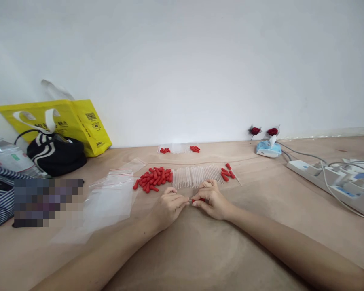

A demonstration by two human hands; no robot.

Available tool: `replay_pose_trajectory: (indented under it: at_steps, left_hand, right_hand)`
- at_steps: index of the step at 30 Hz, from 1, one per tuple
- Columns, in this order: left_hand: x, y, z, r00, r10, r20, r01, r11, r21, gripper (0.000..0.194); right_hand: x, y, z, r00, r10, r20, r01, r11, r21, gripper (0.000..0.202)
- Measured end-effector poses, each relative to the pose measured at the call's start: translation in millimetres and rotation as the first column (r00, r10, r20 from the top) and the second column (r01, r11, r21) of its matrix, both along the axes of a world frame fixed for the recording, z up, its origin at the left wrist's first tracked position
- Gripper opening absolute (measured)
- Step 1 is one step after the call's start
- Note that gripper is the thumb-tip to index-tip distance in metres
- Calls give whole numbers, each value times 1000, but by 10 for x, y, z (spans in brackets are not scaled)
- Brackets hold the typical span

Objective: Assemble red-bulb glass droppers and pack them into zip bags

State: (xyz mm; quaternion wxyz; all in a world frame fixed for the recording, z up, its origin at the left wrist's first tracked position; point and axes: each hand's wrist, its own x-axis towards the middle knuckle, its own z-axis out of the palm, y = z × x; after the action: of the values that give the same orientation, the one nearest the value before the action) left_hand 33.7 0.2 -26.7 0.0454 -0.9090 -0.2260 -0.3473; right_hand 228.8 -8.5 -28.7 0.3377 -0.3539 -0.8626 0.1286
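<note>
Left hand: its grip was pinched together on a thin tube, mostly hidden by the fingers, presumably to steady its end.
Right hand: its grip was clamped on a held red bulb, thumb against fingers, probably for firm control of so small a piece.
Meeting point: tube and bulb were lined up end to end between the hands, low over the tabletop.
Tube row: lay side by side just beyond the hands, likely for easy single picking.
Bulb pile: sat loose at the row's left end, seemingly for close reach.
Small bulb group: rested at the right end, near a slanting tube.
Plastic bags: lay flat farther left, apparently leaving elbow room.
</note>
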Motion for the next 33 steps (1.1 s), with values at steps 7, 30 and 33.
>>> replay_pose_trajectory:
  at_steps: [7,30,33]
  left_hand:
    - [26,-11,18,998,-31,51,29,999,41,15]
    - [-63,6,39,999,38,-32,-36,998,52,18]
    - [-63,-6,34,999,24,-43,-23,999,32,18]
  right_hand:
    - [-34,-5,-21,1000,-23,-13,24,995,94,11]
    - [81,-17,-33,983,-141,118,73,889,451,15]
    - [70,-21,-43,983,-126,136,45,873,485,16]
